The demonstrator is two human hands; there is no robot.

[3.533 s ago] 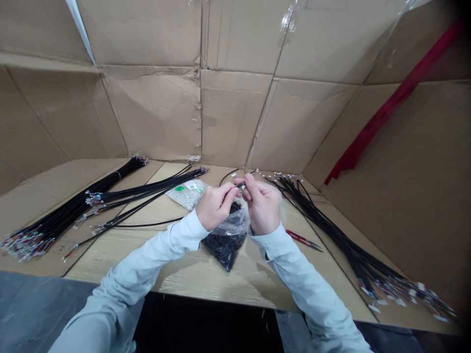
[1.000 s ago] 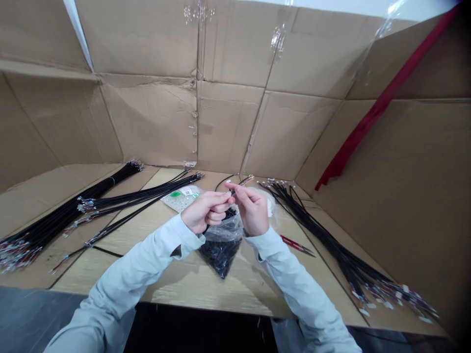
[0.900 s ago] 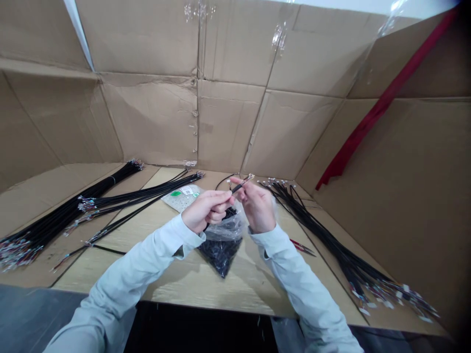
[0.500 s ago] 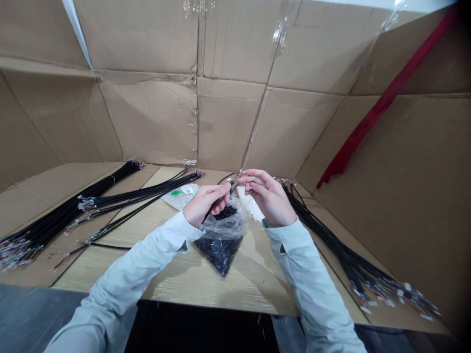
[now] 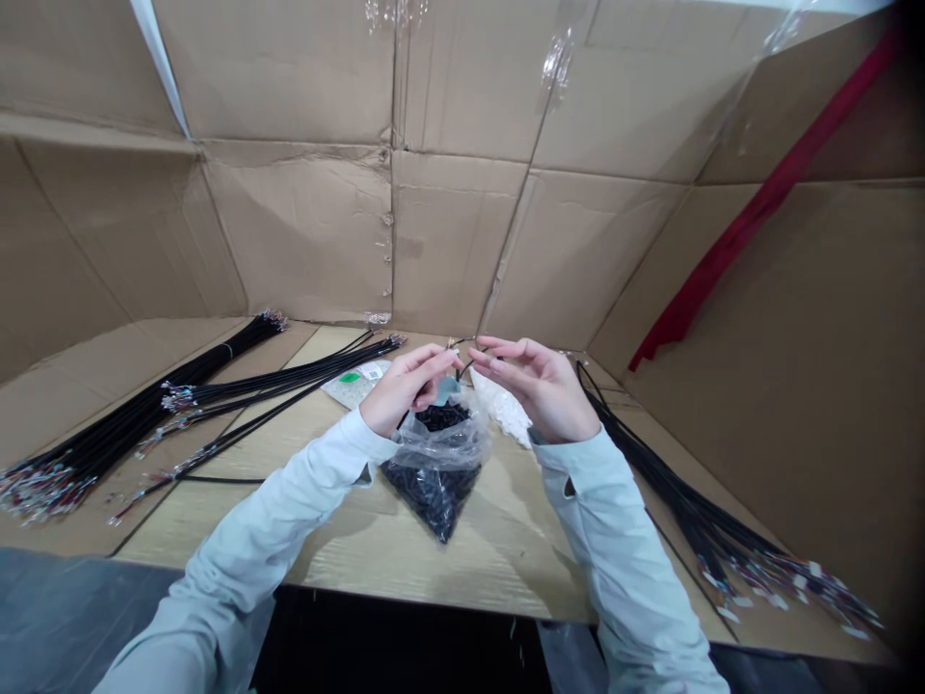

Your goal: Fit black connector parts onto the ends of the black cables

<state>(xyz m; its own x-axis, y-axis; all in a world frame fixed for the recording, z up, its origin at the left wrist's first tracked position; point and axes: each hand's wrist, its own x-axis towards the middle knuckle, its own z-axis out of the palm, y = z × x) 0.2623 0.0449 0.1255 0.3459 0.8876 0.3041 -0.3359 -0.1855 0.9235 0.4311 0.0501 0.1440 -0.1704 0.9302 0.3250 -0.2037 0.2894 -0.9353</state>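
Observation:
Above the middle of the table, my left hand is pinched around the end of a black cable, whose thin wires show near the fingertips. Facing it, my right hand has its fingers partly extended and apart, with the fingertips close to the wire ends. Whether they touch a wire is too small to tell. Just below the hands lies an opened clear bag of small black parts. A bag of white parts sits behind my right hand, and a clear bag with a green mark lies beside my left.
Bundles of black cables with coloured wire ends lie on the left. Another cable bundle runs along the right side of the table. Cardboard walls enclose the back and sides, with a red strip at right.
The fingers of my right hand have straightened and it has shifted slightly right. My left hand's fingers have rolled over the cable end, hiding the dark piece that showed there before.

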